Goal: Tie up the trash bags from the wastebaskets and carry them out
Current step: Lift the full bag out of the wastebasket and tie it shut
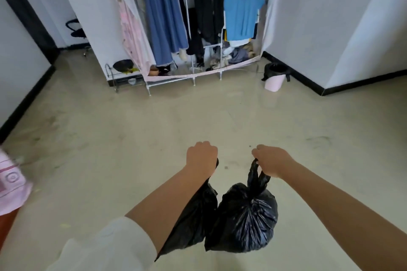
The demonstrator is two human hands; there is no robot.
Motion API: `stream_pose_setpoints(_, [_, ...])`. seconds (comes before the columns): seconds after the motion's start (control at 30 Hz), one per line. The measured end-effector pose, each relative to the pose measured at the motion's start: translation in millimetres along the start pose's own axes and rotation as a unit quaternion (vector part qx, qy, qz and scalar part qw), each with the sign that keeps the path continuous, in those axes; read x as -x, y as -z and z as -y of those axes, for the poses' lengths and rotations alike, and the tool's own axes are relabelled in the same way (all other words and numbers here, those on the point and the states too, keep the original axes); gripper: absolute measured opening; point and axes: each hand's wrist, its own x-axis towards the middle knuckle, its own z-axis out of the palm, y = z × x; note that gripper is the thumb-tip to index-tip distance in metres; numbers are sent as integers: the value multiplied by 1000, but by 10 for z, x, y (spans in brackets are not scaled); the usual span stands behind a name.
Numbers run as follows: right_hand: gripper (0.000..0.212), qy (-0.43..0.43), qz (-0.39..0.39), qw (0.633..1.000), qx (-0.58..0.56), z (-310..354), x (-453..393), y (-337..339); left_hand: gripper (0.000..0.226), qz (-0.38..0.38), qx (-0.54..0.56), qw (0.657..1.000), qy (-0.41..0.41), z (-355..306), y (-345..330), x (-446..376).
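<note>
Both my hands are held out in front of me over the floor. My right hand [272,160] grips the tied handles of a full, round black trash bag [244,215] that hangs below it. My left hand [201,157] is closed on the top of a second black trash bag [190,222], which hangs flatter and is partly hidden by my forearm. The two bags touch side by side. Far ahead on the right, a pink wastebasket [274,82] lined with a black bag stands against the wall.
An open fabric wardrobe [198,17] with hanging clothes stands ahead. A low metal shoe rack [123,77] sits to its left. A black-framed doorway [26,13] opens at the far left, an office chair beyond it. Pink fabric [11,185] shows at the left edge. Beige floor lies between.
</note>
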Motion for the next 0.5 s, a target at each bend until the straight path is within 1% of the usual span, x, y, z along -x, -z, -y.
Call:
stream_pose_setpoints(0.1, [23, -7, -20, 1000, -17, -360, -871, 179, 22, 4, -17, 1000, -1, 183, 116, -1002])
stream_pose_setpoints(0.2, [26, 9, -49, 999, -21, -761, -1778, 420, 24, 2, -21, 1000, 20, 365, 291, -2013])
stream_pose_setpoints(0.3, [26, 23, -55, 998, -26, -1227, -2646, 701, 25, 12, -26, 999, 34, 507, 540, -2988])
stream_pose_setpoints(0.5, [30, 7, -74, 997, -16, -2181, -4210, 1301, 24, 9, -27, 999, 32, 707, 988, -4853])
